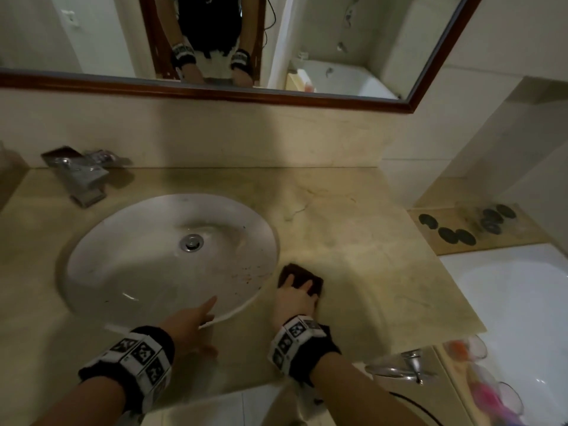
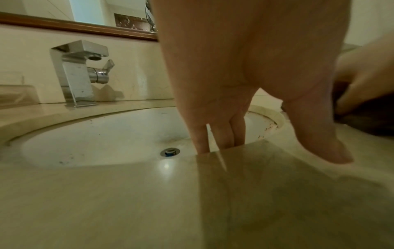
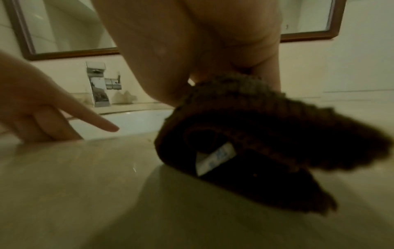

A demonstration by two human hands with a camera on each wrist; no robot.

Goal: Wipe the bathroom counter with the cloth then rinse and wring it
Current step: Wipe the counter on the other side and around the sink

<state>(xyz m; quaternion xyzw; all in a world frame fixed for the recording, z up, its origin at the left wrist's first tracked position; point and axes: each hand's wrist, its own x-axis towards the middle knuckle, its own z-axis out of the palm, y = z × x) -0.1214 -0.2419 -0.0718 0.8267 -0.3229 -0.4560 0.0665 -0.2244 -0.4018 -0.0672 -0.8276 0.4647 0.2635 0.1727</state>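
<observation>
A folded dark brown cloth (image 1: 302, 278) (image 3: 255, 134) with a white label lies on the beige marble counter (image 1: 353, 238), just right of the white sink (image 1: 123, 259). My right hand (image 1: 296, 298) (image 3: 192, 42) sits on top of it, with fingers and thumb curled over the cloth, holding it against the stone. My left hand (image 1: 192, 321) (image 2: 224, 75) rests at the sink's front rim, its fingers (image 2: 215, 134) straight and dipping over the edge, holding nothing. The cloth's right edge looks blurred in the right wrist view.
A chrome faucet (image 1: 80, 176) (image 2: 78, 72) stands at the back left of the sink, above the drain (image 1: 191, 242). A framed mirror (image 1: 307, 96) hangs over the backsplash. To the right are a ledge with dark round stones (image 1: 455, 235), a white bathtub (image 1: 522, 302) and a chrome ring (image 1: 405, 368).
</observation>
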